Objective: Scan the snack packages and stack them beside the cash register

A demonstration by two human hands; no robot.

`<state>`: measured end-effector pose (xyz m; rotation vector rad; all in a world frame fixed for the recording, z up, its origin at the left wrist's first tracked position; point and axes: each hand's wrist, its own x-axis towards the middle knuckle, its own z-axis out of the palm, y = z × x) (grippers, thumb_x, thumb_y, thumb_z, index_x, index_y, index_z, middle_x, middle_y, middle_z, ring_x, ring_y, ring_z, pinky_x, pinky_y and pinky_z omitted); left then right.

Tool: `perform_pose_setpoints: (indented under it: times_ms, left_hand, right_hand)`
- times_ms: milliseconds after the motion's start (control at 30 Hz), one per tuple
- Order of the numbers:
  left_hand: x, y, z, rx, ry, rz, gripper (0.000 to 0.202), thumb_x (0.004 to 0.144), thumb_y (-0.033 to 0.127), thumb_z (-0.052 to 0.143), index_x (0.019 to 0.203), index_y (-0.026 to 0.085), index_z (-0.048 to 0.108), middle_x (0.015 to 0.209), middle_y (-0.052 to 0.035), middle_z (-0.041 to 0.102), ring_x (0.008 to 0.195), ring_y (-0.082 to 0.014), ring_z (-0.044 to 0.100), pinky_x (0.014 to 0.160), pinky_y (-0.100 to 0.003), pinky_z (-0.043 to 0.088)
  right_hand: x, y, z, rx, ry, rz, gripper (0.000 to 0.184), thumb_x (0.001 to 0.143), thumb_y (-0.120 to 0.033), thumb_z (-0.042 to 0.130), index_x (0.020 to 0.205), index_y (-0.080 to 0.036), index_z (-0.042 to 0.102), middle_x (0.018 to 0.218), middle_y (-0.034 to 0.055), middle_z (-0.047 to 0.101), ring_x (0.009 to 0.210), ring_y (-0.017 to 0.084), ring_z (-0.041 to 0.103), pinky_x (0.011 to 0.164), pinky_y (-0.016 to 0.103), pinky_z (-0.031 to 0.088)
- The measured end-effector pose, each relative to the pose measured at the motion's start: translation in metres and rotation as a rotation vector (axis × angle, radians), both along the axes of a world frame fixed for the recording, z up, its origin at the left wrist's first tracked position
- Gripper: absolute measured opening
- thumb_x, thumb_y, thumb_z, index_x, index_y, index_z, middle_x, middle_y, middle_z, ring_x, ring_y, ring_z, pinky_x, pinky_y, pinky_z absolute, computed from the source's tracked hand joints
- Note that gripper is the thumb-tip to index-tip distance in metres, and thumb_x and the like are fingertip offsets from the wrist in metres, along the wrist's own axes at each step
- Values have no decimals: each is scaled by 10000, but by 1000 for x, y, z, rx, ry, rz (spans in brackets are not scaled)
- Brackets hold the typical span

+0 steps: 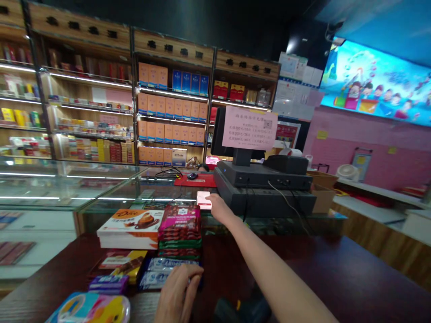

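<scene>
My right hand [220, 210] reaches far forward over the counter. Its fingers grip the right side of a small white box [203, 201] with a pinkish-red band, in front of the till. Low in the view, my left hand [178, 291] has its fingers curled at the blue-and-white wrapped bars [155, 274]. Whatever may be under those fingers is hidden. Beyond the bars are a stack of pink-and-brown chocolate packets [179, 224] and a white Dove box [131, 226]. Yellow-and-brown chocolate bars [129, 265] and purple packets [108, 284] lie to the left.
A dark till [266, 179] with a pink paper sign [249, 128] stands on the glass counter [111, 193]. A red mat [195, 180] with a mouse is left of it. A colourful package [90, 308] lies bottom left. Shelves of boxed goods [171, 107] line the back wall.
</scene>
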<state>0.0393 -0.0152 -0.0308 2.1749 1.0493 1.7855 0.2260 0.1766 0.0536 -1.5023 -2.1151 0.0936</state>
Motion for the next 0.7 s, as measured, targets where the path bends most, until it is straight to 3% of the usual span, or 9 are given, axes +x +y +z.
perform_pose_setpoints:
  times_ms: [200,300,533,700]
  left_hand:
    - [5,7,-6,67,27,-15,253,1023,344,439,936,252,658,792,-6,698,720,-127,666,711,-204,551]
    - [6,7,-8,71,47,-30,245,1028,327,431,943,251,649,792,-7,697,721,-126,662,703,-207,546]
    - [5,7,-9,62,72,-47,242,1031,316,419,974,251,645,821,-21,706,743,-137,664,712,-221,548]
    - [1,9,-10,59,112,-46,201,1019,295,448,996,251,643,838,-18,713,759,-134,680,733,-211,557]
  right_hand:
    - [8,22,-10,-63,-75,-23,607,785,83,467,1342,-107,617,1449,226,491,1351,290,501,1121,390,381]
    - [10,26,-12,-68,-90,-27,611,786,76,468,1341,-126,622,1456,209,489,1392,287,457,1141,386,360]
    - [7,24,-14,-60,-87,-14,572,780,71,479,1266,-155,679,1429,172,546,1416,302,433,1160,423,350]
    - [2,19,-5,-46,-62,-23,630,793,89,443,1371,-114,590,1511,206,468,1452,295,391,1181,443,334]
